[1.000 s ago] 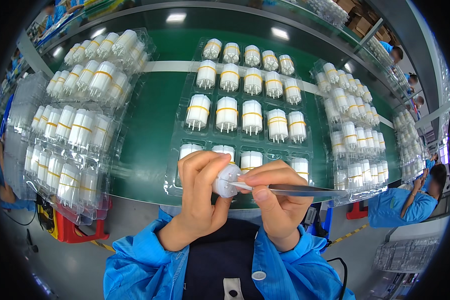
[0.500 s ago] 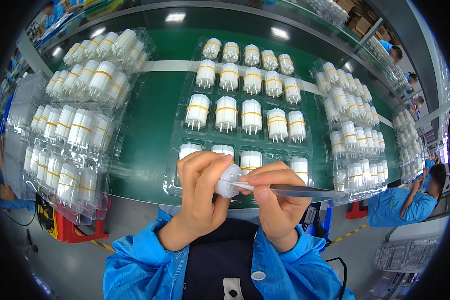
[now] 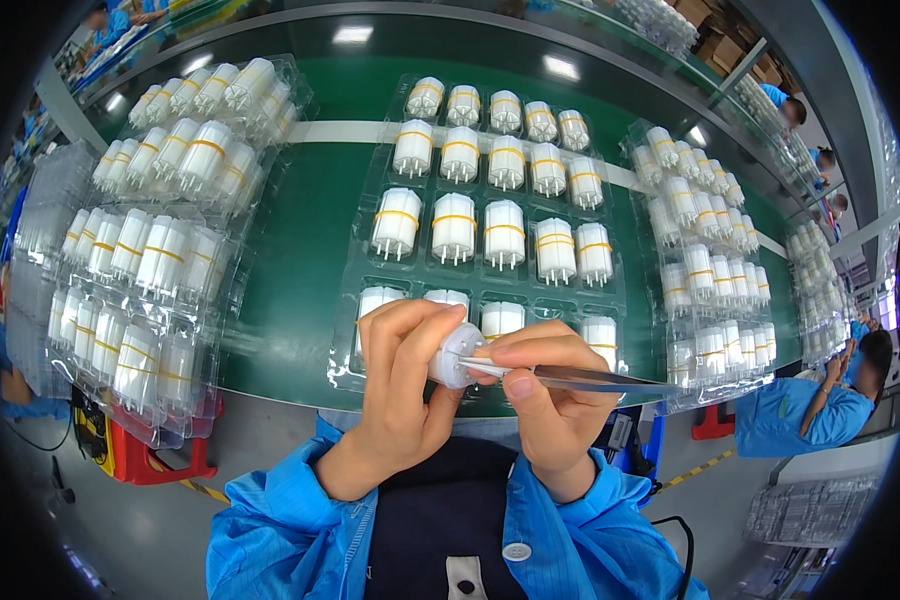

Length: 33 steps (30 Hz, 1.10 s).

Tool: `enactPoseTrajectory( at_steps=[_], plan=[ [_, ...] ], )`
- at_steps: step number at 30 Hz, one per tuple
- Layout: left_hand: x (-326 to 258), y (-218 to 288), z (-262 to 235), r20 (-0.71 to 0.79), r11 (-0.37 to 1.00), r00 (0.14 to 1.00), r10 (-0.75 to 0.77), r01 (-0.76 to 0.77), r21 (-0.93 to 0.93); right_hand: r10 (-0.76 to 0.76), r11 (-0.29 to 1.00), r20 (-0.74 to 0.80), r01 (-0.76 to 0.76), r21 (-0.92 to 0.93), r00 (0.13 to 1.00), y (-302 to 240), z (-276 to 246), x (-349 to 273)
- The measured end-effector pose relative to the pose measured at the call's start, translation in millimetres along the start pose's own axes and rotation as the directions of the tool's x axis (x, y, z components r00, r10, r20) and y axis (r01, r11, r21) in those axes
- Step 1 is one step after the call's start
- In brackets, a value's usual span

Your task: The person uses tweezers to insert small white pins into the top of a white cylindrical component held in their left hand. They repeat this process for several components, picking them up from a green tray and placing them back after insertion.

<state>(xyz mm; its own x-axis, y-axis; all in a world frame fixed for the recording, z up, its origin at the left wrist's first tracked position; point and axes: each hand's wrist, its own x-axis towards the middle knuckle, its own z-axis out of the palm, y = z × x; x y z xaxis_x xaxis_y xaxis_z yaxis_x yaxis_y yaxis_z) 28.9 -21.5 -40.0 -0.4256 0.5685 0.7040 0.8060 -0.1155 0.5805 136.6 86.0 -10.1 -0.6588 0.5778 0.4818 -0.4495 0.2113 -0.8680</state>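
Note:
My left hand (image 3: 402,395) is closed round a white cylindrical plug-like part (image 3: 454,357), its round end face turned to the right. Between the thumb and fingers of my right hand (image 3: 560,400) are metal tweezers (image 3: 595,379), their tips at that end face. Whether the tips grip anything there is too small to tell. Just beyond both hands lies a clear plastic tray (image 3: 345,375) with rows of similar white parts (image 3: 453,226), each with a yellow band and metal pins. My hands hide some of its nearest row.
Stacked clear trays with more white parts stand on the left (image 3: 160,250) and right (image 3: 715,270) of the green table (image 3: 290,330). Red stools (image 3: 160,452) are below the table edge. A co-worker in a blue jacket (image 3: 805,410) sits at the right.
The tweezers have shifted slightly, with their tips now a little higher on the end face. The white part has turned slightly in my left hand.

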Motion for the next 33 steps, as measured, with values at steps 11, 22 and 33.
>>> enactPoseTrajectory(
  at_steps=[11,22,33],
  plan=[
    [0,0,-1,0.008,0.999,1.000,-0.029,0.029,-0.041,-0.011,1.000,0.035,0.011,0.006,0.999,1,-2,3],
    [2,1,1,0.010,0.999,1.000,-0.017,0.017,-0.029,-0.089,0.958,0.132,0.121,-0.261,0.987,-9,-3,14],
    [5,6,-15,0.202,0.912,0.972,-0.124,0.191,-0.362,-0.161,0.970,0.143,0.183,-0.157,0.977,-15,-18,23]
  ],
)
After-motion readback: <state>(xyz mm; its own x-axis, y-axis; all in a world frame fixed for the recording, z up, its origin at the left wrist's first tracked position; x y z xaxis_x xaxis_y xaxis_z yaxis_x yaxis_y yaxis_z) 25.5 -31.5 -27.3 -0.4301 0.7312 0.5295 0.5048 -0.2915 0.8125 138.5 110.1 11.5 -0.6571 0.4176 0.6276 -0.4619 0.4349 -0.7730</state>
